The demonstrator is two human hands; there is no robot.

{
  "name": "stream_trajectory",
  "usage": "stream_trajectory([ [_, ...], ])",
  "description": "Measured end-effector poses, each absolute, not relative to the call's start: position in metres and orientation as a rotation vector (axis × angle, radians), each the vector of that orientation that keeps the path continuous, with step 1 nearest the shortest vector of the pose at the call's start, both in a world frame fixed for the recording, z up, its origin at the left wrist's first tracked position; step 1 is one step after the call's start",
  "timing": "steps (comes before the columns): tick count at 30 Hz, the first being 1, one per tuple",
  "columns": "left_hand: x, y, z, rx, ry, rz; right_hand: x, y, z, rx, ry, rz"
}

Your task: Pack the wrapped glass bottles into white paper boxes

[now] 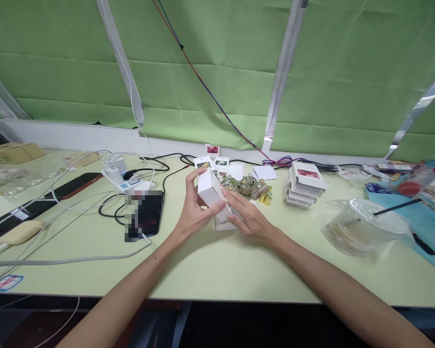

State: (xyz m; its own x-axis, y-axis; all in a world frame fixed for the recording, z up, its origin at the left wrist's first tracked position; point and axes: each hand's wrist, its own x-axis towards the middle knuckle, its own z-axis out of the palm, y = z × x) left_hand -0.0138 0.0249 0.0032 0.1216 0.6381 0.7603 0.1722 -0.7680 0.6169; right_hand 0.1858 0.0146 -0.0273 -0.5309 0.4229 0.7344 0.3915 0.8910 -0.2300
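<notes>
My left hand (195,205) is wrapped round a small white box (210,188), tilted above the table. The fingers of my right hand (248,215) press against the box's right side, near its lower end. Just under the hands, another white carton (221,225) rests on the table, partly hidden. Behind my right hand lie several glass bottles (246,184) and small gold caps (266,197). White cards with flower pictures (222,163) stand or lie beyond them.
Stacked white boxes (304,183) stand right of the bottles. Farther right are a lidded plastic cup (377,217) with a black straw and a blue bag (413,217). A phone (150,212), a power strip (121,180) and loose cables lie left on the table (239,275).
</notes>
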Motion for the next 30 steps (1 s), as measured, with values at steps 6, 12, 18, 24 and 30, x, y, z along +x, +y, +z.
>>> stream_trajectory([
  [6,-0.0132,0.0237,0.004,1.933,0.751,1.592,0.1864,0.0141,-0.0272,-0.595,-2.206,0.045],
  [12,-0.0121,0.024,0.0052,1.913,0.75,1.576,0.1857,0.0135,-0.0259,-0.614,-2.225,0.0],
  [18,-0.0108,0.0225,0.0059,1.902,0.808,1.583,0.1841,0.013,-0.0256,-0.623,-2.241,-0.046],
  [24,-0.0078,0.0204,0.0075,1.952,0.83,1.657,0.1809,0.0091,-0.0234,-0.63,-2.213,-0.115],
  [30,-0.0084,0.0216,0.0067,1.884,0.81,1.591,0.178,0.0074,-0.0227,-0.599,-2.181,-0.108],
])
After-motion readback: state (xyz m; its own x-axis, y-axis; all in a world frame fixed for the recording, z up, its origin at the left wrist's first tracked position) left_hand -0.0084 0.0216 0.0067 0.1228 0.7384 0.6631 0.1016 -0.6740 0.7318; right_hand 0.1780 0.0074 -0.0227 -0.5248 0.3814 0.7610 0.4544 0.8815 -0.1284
